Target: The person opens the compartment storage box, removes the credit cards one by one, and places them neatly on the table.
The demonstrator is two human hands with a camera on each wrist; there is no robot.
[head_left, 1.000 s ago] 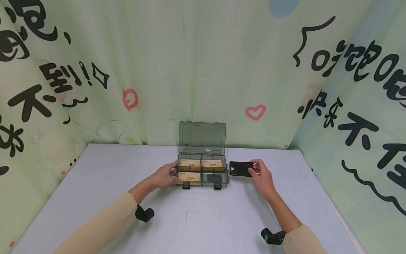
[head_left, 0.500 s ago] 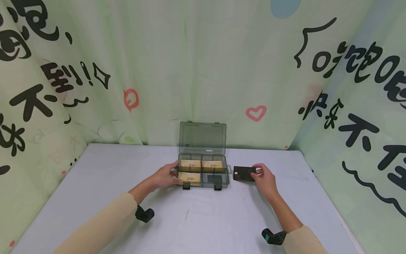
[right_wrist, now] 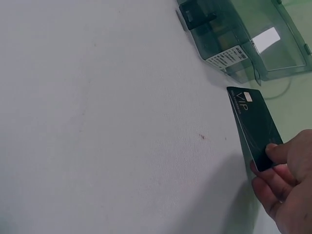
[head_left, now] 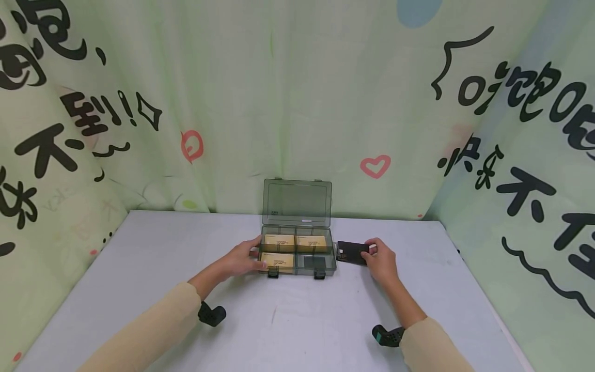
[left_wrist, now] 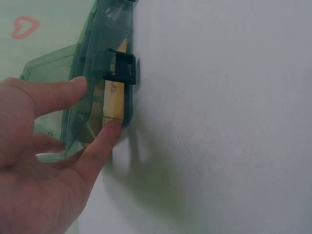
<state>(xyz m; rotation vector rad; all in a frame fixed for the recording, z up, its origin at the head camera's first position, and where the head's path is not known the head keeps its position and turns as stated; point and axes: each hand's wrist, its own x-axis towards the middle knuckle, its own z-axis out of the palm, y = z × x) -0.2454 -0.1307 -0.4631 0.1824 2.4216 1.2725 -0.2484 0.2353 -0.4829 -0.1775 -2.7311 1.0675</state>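
Note:
A see-through grey compartment box (head_left: 296, 227) stands with its lid (head_left: 296, 201) raised at the back. Small yellow boxes (head_left: 279, 239) fill three compartments; something dark and flat (head_left: 312, 261) lies in the front right one. My left hand (head_left: 239, 257) grips the box's left end, its fingertips (left_wrist: 113, 127) right at the wall beside a yellow box. My right hand (head_left: 383, 262) pinches a black card (right_wrist: 253, 122) marked VIP by its right end, thumb on top. The card's far end is close to the box's right wall, outside the box, tilted slightly.
A white-covered table (head_left: 297, 320) holds the box near its back edge. A printed pale green curtain (head_left: 316, 103) hangs behind and on both sides. Black latches (left_wrist: 119, 67) stick out at the box's front. A black wrist device (head_left: 211, 313) hangs under the left forearm.
My right hand with the card first drew right and toward me, away from the box, then came back left to its right wall. The left hand and box have stayed put.

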